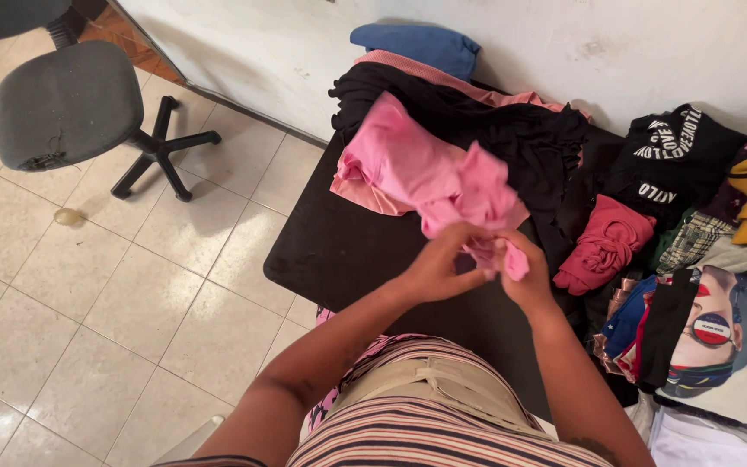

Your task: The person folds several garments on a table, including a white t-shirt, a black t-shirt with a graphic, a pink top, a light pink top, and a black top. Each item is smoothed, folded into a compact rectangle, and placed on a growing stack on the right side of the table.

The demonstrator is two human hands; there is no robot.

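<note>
We clamp our left hand [437, 268] and right hand [525, 275] together on a pink garment [430, 169] above the black surface [330, 246], beside piled clothes [685, 225].

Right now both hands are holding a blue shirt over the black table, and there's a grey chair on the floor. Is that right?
Not quite. The head view shows the garment is pink, not blue. Both the left hand and the right hand grip it over the black table, and the grey chair does stand on the tiled floor.
</note>
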